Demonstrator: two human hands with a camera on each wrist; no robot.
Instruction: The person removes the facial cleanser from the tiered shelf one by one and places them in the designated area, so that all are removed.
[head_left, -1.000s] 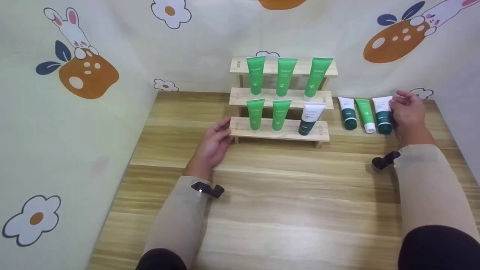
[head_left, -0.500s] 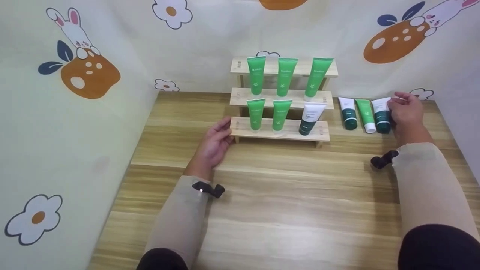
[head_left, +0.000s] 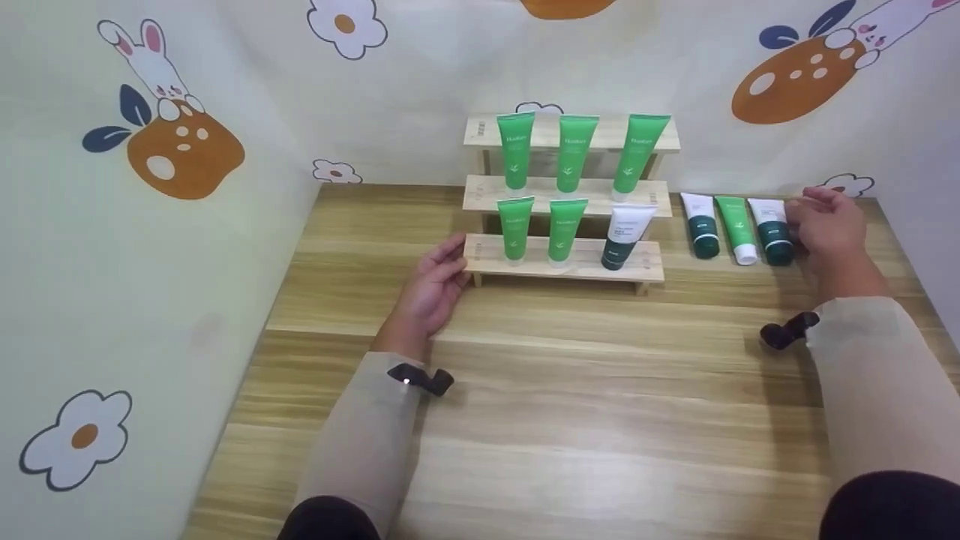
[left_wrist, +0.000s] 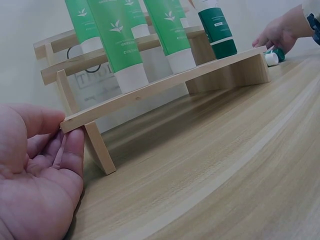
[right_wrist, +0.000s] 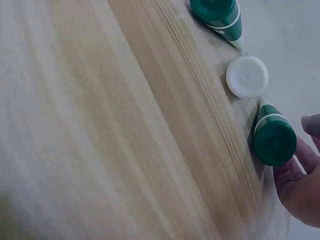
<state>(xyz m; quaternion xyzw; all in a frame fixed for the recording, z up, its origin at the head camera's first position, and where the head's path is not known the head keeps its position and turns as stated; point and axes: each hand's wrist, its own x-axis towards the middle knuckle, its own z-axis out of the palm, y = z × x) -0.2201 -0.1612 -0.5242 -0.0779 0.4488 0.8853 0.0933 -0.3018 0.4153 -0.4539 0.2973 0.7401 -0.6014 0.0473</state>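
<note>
A three-tier wooden display stand (head_left: 564, 271) holds upright squeeze tubes. Green tubes (head_left: 515, 229) fill most of its places; one white and dark green tube (head_left: 628, 234) stands at the right of the bottom tier. My left hand (head_left: 433, 289) pinches the left end of that tier, thumb on top and fingers underneath in the left wrist view. On the table at the right lie three tubes in a row, a green one (head_left: 736, 229) between two white and dark green ones. Beside the rightmost tube (head_left: 772, 232) is my right hand (head_left: 831, 229), fingers relaxed and thumb apart from it.
The wood-grain table (head_left: 562, 390) meets a patterned cloth wall (head_left: 420, 90) close behind the stand and the lying tubes. Another cloth wall rises along the left, and one along the right near my right arm.
My right hand pushed the rightmost tube slightly left toward the green one, then drew back a little to the right. My left hand stays at the stand's end.
</note>
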